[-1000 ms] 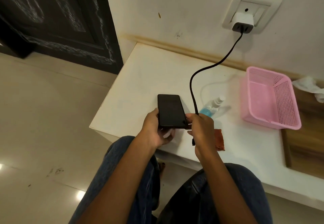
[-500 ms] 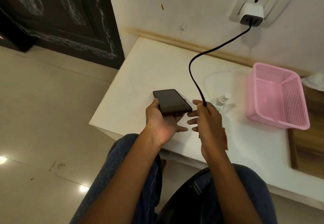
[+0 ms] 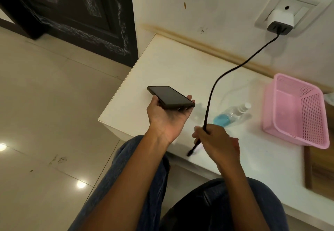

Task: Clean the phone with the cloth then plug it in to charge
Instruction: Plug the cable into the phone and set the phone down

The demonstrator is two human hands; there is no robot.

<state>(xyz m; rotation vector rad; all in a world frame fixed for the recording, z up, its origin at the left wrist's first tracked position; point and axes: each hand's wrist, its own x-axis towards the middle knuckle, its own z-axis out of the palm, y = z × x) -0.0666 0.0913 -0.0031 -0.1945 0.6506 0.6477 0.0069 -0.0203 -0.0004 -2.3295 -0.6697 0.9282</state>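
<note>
**Cable end has come away from the phone's port**

Nearest me, my right hand point(image 3: 216, 140) has its fingers curled around the black charging cable point(image 3: 210, 102), whose plug tip point(image 3: 190, 152) now points down and back toward my knees. Half a second ago that hand was right up against the phone's lower edge; it has since dropped away, so I judge the plug never seated and the connector needs turning round before I try again.

Just beyond, my left hand point(image 3: 167, 117) lies palm up with the phone point(image 3: 169, 97) resting across it, thumb and fingertips bent lightly up at its edges, port end facing the cable. It has lifted and tilted flatter than before, well apart from the plug.

Farther back on the white table point(image 3: 162, 68) lie a spray bottle point(image 3: 233, 113) and a pink basket point(image 3: 296, 111). On the wall, the charger point(image 3: 281, 20) sits in its socket. The cloth is mostly hidden behind my right hand.
</note>
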